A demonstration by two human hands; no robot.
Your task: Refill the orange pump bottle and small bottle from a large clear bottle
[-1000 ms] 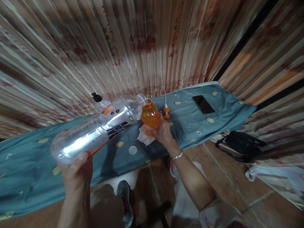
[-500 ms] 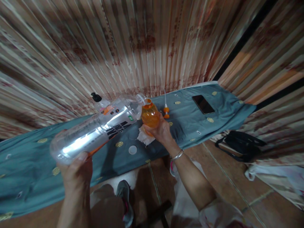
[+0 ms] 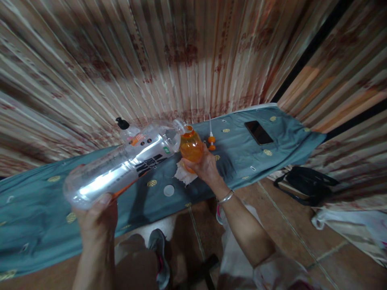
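Observation:
My left hand [image 3: 98,213] grips the base end of a large clear plastic bottle [image 3: 121,169] with a silver label. That bottle is tilted, its uncapped mouth meeting the open neck of a small orange pump bottle [image 3: 192,146]. Around the orange bottle, which stands upright, my right hand [image 3: 207,165] is wrapped. Whether the two mouths touch, I cannot tell. A crumpled tissue [image 3: 185,175] lies under and beside the orange bottle. Just right of it rests an orange pump head [image 3: 212,141] with its thin tube. A white round cap [image 3: 169,190] lies nearer the front edge.
A teal patterned cloth [image 3: 242,165] covers the long narrow table. A phone [image 3: 258,133] lies at its right. Behind the clear bottle stands another bottle with a black pump top [image 3: 122,123]. A pleated curtain [image 3: 181,56] hangs behind; a black bag [image 3: 305,185] is at the right.

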